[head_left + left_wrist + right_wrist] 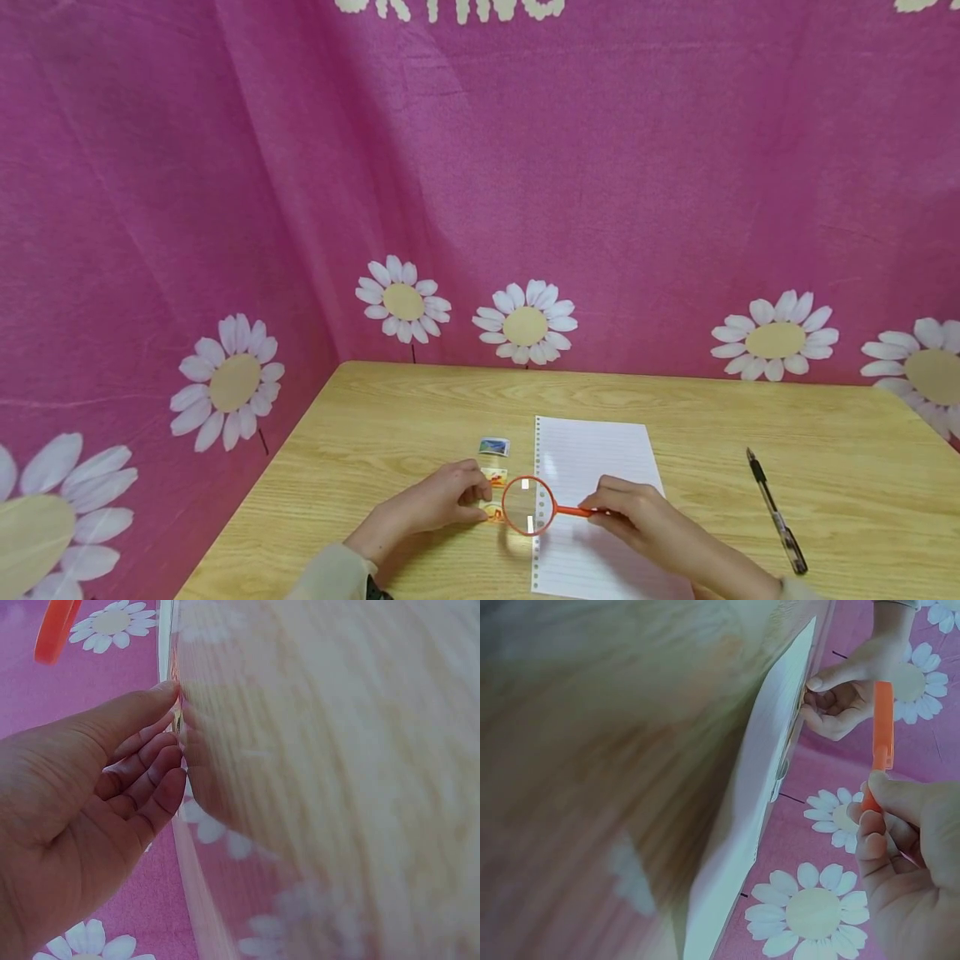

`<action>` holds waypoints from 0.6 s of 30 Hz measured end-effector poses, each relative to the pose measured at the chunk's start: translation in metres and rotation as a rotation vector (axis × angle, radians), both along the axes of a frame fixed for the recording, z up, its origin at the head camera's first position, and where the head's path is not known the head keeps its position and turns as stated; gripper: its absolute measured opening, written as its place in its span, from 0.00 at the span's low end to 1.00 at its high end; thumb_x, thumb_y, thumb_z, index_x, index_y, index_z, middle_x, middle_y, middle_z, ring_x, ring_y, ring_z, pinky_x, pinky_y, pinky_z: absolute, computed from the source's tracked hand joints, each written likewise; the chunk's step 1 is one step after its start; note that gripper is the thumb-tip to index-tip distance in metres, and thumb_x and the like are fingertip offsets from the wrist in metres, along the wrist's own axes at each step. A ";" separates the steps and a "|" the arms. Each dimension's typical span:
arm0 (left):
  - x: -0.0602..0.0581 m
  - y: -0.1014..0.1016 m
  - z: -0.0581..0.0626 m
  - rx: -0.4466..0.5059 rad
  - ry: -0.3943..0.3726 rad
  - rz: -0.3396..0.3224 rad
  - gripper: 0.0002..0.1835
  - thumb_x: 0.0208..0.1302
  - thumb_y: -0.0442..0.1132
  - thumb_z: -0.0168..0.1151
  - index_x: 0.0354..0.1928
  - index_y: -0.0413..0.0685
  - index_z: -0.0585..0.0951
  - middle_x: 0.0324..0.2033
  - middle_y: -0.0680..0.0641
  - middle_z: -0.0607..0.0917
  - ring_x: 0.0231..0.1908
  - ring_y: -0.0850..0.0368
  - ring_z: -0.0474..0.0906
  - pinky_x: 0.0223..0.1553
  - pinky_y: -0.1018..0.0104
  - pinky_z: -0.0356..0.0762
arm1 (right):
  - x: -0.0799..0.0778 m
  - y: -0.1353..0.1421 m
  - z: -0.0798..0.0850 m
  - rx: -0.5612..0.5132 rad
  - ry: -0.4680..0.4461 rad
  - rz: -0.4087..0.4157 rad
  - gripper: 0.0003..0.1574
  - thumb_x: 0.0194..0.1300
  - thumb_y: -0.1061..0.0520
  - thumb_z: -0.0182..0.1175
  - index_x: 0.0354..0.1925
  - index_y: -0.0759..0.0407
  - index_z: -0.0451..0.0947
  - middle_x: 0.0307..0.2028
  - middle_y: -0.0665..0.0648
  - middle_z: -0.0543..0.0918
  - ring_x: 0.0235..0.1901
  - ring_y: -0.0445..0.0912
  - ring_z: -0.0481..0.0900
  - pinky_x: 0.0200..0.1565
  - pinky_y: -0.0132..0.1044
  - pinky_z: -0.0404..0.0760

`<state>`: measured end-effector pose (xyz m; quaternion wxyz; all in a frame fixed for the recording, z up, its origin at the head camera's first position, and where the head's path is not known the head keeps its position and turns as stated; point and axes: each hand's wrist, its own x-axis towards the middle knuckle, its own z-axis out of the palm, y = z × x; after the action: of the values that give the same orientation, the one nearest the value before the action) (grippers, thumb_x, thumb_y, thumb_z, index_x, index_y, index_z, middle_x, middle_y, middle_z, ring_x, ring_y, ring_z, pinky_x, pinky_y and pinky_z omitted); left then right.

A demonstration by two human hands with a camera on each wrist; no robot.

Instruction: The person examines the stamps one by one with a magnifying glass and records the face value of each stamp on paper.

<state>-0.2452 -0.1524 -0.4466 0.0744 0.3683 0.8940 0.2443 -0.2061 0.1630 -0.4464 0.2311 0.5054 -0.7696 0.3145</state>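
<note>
My right hand [637, 512] pinches the thin handle of an orange magnifying glass [528, 506] between thumb and fingers. In the right wrist view, the magnifying glass [883, 724] appears edge-on, above the tabletop. From the head, its round lens overlaps the left edge of a lined sheet of paper [600, 467]. My left hand [442, 500] rests its fingertips on the table, fingers loosely bent, at two small yellow and red stamps, the upper stamp [497, 477] and the lower stamp [493, 512]. Above these lies a blue and green stamp [494, 447]. Fingers partly cover the yellow stamps.
A black-capped clear pen [777, 517] lies on the wooden table [360, 442] to the right of the paper. Behind and to the left hangs a pink cloth [600, 183] printed with white daisies.
</note>
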 end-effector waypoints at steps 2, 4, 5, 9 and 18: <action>0.000 0.000 0.000 0.001 0.005 0.000 0.07 0.59 0.36 0.70 0.37 0.45 0.81 0.32 0.52 0.77 0.32 0.72 0.69 0.37 0.79 0.72 | -0.001 -0.002 0.000 -0.004 0.008 0.009 0.16 0.51 0.71 0.69 0.38 0.56 0.82 0.31 0.45 0.80 0.31 0.32 0.74 0.34 0.16 0.70; 0.000 0.000 0.000 0.002 0.005 0.003 0.07 0.59 0.36 0.70 0.37 0.44 0.82 0.32 0.52 0.77 0.33 0.72 0.68 0.37 0.79 0.72 | -0.001 -0.003 -0.001 -0.008 0.015 0.019 0.16 0.51 0.71 0.69 0.38 0.56 0.82 0.30 0.45 0.80 0.30 0.32 0.74 0.34 0.16 0.70; 0.000 0.000 0.000 0.002 0.004 0.005 0.07 0.59 0.36 0.70 0.37 0.44 0.82 0.32 0.52 0.77 0.33 0.72 0.68 0.37 0.79 0.72 | -0.001 -0.003 -0.001 -0.009 0.018 0.023 0.16 0.51 0.71 0.69 0.38 0.56 0.82 0.31 0.45 0.80 0.30 0.32 0.74 0.34 0.16 0.70; 0.000 0.000 0.000 0.004 -0.009 0.017 0.07 0.59 0.36 0.70 0.38 0.44 0.82 0.33 0.52 0.77 0.33 0.71 0.69 0.38 0.78 0.72 | -0.002 -0.005 -0.001 -0.007 0.026 0.028 0.13 0.54 0.68 0.68 0.38 0.56 0.82 0.31 0.45 0.80 0.30 0.32 0.75 0.35 0.15 0.71; 0.001 -0.001 -0.001 -0.002 -0.006 0.018 0.07 0.60 0.38 0.69 0.38 0.46 0.82 0.34 0.52 0.77 0.34 0.70 0.70 0.39 0.78 0.73 | 0.000 -0.009 -0.001 0.007 0.004 0.035 0.16 0.52 0.71 0.69 0.38 0.56 0.82 0.31 0.45 0.80 0.31 0.32 0.76 0.35 0.16 0.72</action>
<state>-0.2446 -0.1534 -0.4476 0.0752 0.3592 0.8972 0.2455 -0.2065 0.1537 -0.4478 0.2255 0.5202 -0.7613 0.3145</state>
